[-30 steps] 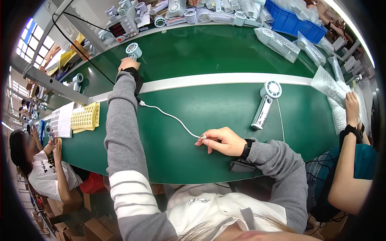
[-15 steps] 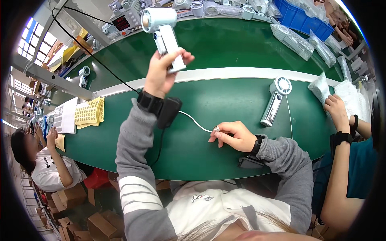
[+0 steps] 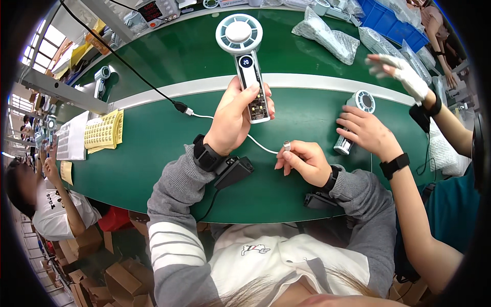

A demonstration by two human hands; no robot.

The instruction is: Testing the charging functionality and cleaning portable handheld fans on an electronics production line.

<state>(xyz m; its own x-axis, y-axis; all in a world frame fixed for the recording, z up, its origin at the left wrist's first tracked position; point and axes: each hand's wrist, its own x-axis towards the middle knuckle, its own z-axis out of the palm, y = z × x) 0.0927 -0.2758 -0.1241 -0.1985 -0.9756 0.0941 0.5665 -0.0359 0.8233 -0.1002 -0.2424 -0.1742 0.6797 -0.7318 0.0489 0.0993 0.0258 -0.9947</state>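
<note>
My left hand (image 3: pixel 236 113) is closed round the handle of a handheld fan (image 3: pixel 254 84), held upright over the bench. Its round pale-blue head points up at me, a small round display is lit below it, and the see-through lower handle shows a circuit board. In my right hand (image 3: pixel 306 162), the thumb and fingers pinch the metal-tipped plug of a white charging cable (image 3: pixel 262 147). The plug points upward, apart from the fan. From there the cable runs left beneath my left wrist to a black cable connector (image 3: pixel 182 107).
A co-worker's hand (image 3: pixel 369 130) lies over a second fan (image 3: pixel 364 102) at the right; their other hand (image 3: pixel 404 77) is gloved. Bagged fans (image 3: pixel 327 38) and a blue crate (image 3: pixel 394 23) stand at the back. Yellow label sheets (image 3: pixel 104 130) lie left on the green bench (image 3: pixel 169 189).
My left hand has lowered the fan toward me and turned its face and display into view. A co-worker's hand has reached onto the second fan. Another bagged fan now lies at the back.
</note>
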